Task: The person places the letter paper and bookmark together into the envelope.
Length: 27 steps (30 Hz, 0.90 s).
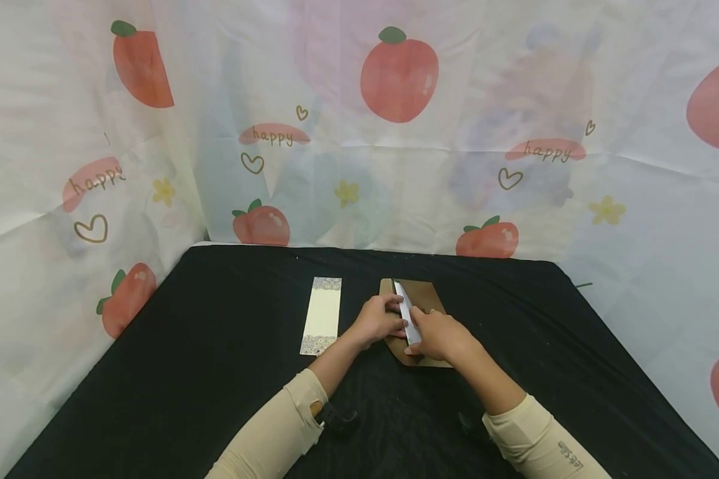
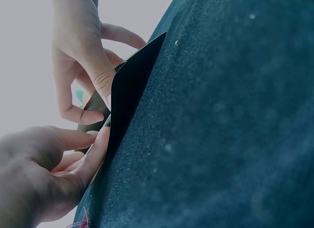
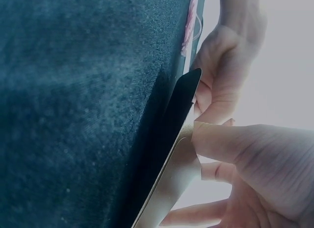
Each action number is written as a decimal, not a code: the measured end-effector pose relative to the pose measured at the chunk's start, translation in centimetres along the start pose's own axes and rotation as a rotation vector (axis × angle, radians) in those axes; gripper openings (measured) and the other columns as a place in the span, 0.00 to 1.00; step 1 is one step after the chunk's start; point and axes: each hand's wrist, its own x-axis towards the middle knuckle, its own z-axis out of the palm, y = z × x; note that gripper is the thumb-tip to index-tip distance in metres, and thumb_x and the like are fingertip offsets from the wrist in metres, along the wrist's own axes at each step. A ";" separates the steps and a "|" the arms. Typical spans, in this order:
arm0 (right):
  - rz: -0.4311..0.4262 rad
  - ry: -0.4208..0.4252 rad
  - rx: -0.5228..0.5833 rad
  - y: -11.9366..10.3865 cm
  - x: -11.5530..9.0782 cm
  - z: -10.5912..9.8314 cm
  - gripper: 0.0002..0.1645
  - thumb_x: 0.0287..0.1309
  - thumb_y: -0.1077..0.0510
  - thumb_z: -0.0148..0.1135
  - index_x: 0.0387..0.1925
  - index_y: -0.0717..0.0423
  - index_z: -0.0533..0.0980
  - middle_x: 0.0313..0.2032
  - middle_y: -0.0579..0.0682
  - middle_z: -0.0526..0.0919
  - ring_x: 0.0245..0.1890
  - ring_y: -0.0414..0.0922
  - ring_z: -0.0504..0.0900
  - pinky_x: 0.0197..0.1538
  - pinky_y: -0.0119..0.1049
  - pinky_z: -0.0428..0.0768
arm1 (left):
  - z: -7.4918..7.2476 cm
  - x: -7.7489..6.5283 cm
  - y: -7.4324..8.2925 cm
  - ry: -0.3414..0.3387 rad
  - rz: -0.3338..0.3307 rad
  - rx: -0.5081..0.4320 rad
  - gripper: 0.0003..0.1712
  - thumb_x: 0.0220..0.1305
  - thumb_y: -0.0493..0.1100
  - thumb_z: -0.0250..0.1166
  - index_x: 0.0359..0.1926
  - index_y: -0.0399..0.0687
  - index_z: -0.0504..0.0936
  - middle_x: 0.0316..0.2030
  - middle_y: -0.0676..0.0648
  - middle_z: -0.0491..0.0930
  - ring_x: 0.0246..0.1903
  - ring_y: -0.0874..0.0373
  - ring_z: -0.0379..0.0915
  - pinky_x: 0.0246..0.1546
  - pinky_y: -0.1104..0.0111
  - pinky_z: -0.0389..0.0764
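Note:
A brown paper envelope lies on the black cloth, a folded white paper slanting up along its left part. From the left, my left hand pinches the envelope's edge, its fingertips right beside the paper. Across from it, my right hand holds the white paper near its lower end, thumb toward me. In the left wrist view, the left hand grips low on the raised dark edge, below the right hand. Part of the paper is hidden behind the fingers.
Left of the envelope lies a cream card with patterned ends. A black cloth covers the table. White curtains printed with fruit and hearts hang behind and at both sides.

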 end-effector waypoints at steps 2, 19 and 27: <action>-0.002 0.003 -0.002 0.0 0.0 0.0 0.40 0.55 0.45 0.80 0.60 0.62 0.72 0.40 0.59 0.79 0.35 0.53 0.81 0.36 0.50 0.81 | 0.0 0.1 0.0 -0.001 0.002 0.004 0.31 0.64 0.24 0.68 0.68 0.33 0.74 0.50 0.40 0.79 0.30 0.52 0.86 0.31 0.65 0.88; -0.004 -0.003 0.003 0.0 0.0 0.1 0.42 0.56 0.45 0.79 0.63 0.62 0.71 0.41 0.60 0.80 0.37 0.55 0.82 0.37 0.51 0.81 | 0.3 0.1 -0.2 -0.015 0.009 -0.018 0.30 0.64 0.24 0.68 0.67 0.34 0.75 0.50 0.39 0.80 0.32 0.52 0.87 0.33 0.66 0.88; -0.004 0.001 0.001 0.0 0.0 0.1 0.42 0.56 0.45 0.79 0.63 0.62 0.71 0.42 0.61 0.80 0.38 0.56 0.82 0.39 0.52 0.82 | 0.6 0.1 -0.2 -0.007 0.024 0.005 0.31 0.62 0.24 0.69 0.66 0.32 0.76 0.50 0.38 0.81 0.34 0.48 0.87 0.33 0.66 0.88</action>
